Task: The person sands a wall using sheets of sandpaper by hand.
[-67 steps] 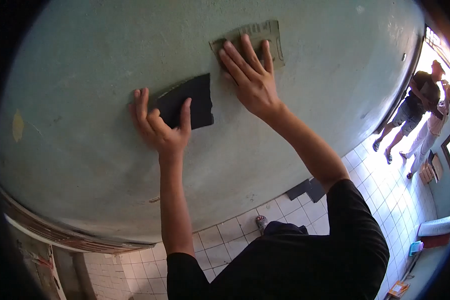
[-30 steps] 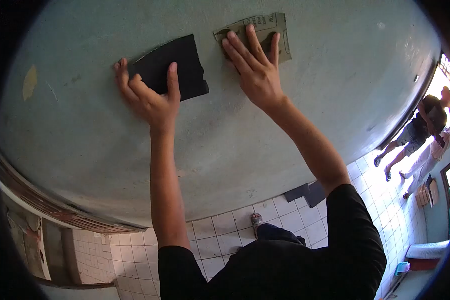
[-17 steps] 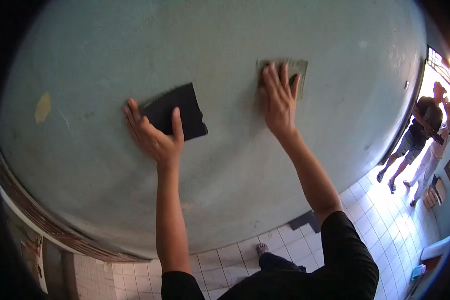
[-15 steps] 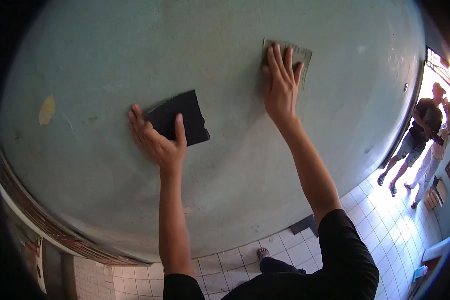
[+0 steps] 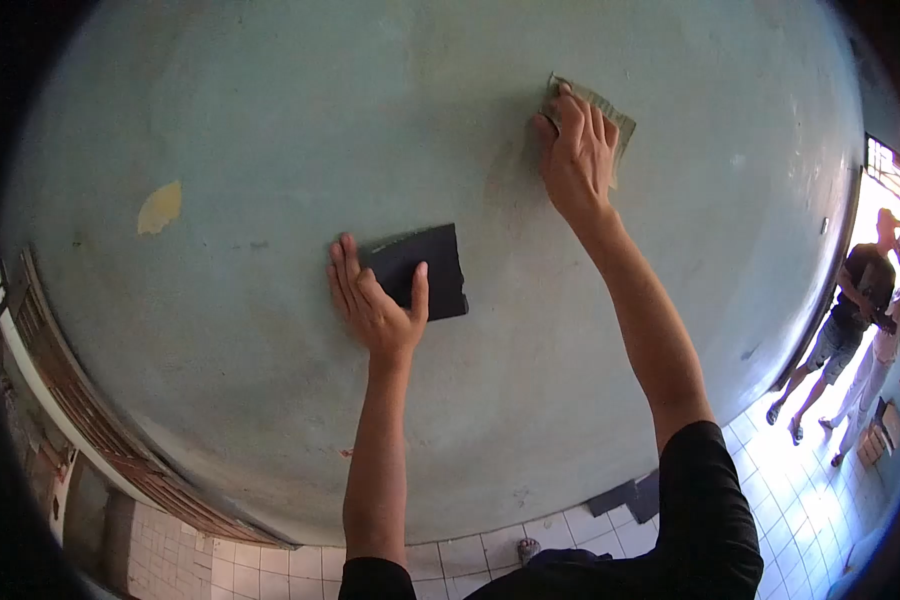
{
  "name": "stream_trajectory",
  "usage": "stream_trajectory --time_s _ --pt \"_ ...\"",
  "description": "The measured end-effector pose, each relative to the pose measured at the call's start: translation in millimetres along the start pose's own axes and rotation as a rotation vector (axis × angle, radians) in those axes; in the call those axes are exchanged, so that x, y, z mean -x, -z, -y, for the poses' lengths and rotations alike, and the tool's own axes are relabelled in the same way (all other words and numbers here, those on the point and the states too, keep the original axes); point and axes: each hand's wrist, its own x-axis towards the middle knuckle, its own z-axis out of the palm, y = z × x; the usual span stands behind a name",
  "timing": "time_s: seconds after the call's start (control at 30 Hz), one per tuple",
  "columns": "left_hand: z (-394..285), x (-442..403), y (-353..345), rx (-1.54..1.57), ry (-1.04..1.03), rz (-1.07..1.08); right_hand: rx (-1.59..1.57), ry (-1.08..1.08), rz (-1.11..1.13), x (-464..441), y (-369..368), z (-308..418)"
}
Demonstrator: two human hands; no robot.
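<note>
The right hand (image 5: 577,168) has its fingers bent, grasping a brown sheet (image 5: 620,122) that shows above and right of them on the wall (image 5: 210,340). The left hand (image 5: 378,312) spreads flat, thumb over a black sheet (image 5: 444,276); whether it grips, one cannot tell.

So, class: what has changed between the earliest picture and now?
The right hand, its fingers spread flat before and bent and bunched now, has moved rightward with the greenish sheet, farther from the left hand. Neither sheet was let go: the left thumb still lies over the dark sheet. Two people still stand by the doorway.
</note>
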Motion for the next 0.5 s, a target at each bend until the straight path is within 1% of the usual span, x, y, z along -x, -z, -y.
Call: stream_trajectory --time_s 0.03,0.1,0.13,0.2,0.23,0.3,0.37,0.4,0.47,0.5 --pt "0 -4 0 -0.007 -0.002 -0.019 -0.004 0.011 -0.017 -6 6 4" --pt "-3 -5 4 0.007 0.008 -0.032 -0.053 -0.12 0.147 -7 22 13" --pt "-6 -1 4 -0.001 0.006 -0.047 -0.059 -0.111 0.133 -4 23 17" --pt "-15 7 0 -0.02 0.158 -0.067 -0.228 -0.238 0.192 8 18 24" --pt "-20 -2 -3 -0.03 0.155 -0.089 -0.238 -0.224 0.174 10 17 33" --pt "-33 -16 -4 0.019 0.116 -0.136 -0.303 0.161 0.104 23 20 57" --pt "-34 -25 -10 0.015 0.118 -0.147 -0.437 0.262 0.2 45 12 75" --pt "-36 -35 -6 -0.003 0.129 -0.082 -0.44 0.276 0.175 46 16 81" --pt "-40 -41 -5 -0.07 0.148 0.067 -0.459 0.286 0.326 48 22 87" --pt "-42 -44 -6 -0.078 0.143 0.051 -0.461 0.296 0.31 47 24 86"
